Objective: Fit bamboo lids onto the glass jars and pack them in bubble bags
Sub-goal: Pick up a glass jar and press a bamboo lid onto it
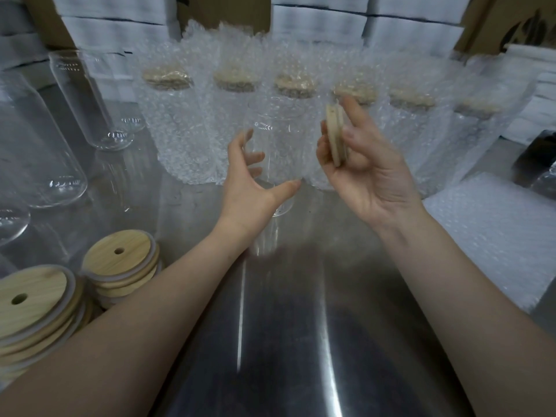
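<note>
The clear glass jar [279, 127] pretty much vanishes against the far row of bubble-bagged jars [192, 121], but the left hand [249, 188] is curled round its lower part, mid-table. Just right of it, the right hand [361, 176] pinches a round bamboo lid [335, 136] edge-on. The near-left stacks of bamboo lids [120, 260] are partly cut off.

Packing workshop: stacked boxes [319, 22] behind bubble-bagged jars [234, 115].
</note>
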Demonstrator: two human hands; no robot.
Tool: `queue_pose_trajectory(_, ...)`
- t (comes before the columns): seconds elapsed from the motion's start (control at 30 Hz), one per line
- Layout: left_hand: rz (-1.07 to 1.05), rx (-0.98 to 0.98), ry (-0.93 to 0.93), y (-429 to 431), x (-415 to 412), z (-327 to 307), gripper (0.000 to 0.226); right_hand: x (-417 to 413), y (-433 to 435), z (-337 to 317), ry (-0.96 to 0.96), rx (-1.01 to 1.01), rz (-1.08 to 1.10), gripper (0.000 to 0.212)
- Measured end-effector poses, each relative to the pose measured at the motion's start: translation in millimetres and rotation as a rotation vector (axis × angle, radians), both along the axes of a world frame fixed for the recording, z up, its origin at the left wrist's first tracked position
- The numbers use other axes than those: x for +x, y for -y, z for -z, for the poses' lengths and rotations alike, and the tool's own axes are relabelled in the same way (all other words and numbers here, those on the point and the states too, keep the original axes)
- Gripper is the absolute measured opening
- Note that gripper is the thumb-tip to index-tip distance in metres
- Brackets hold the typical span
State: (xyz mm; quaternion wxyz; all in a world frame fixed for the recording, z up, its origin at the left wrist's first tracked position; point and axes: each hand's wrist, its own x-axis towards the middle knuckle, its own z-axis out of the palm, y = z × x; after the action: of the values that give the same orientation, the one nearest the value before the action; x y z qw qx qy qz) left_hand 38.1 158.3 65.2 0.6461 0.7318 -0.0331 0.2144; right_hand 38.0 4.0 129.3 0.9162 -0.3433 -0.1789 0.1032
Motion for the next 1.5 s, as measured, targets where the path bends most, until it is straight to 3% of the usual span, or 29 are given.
queue_pose_trajectory(0.07,0.004,0.000,-0.002,0,0,0,0.094,-1,-1,0,0.037,-0.046,0.021,0.070)
queue_pose_trajectory(0.23,-0.004,0.009,-0.007,0,0,0,0.093,-1,-5,3,0.081,-0.178,0.118,0.045)
queue_pose_trajectory(0.53,-0.007,0.012,0.001,1,0,0,0.093,-6,-9,8,0.127,-0.275,0.229,0.038)
queue_pose_trajectory(0.73,-0.003,0.019,0.001,0,1,1,0.093,-2,-6,9,0.123,-0.282,0.286,0.004)
queue_pose_trajectory(1.23,0.003,0.030,-0.002,0,0,0,0.093,4,-2,5,0.004,-0.038,0.156,0.055)
queue_pose_trajectory(1.5,0.003,0.043,0.013,0,2,4,0.093,3,1,7,0.014,-0.132,0.313,0.037)
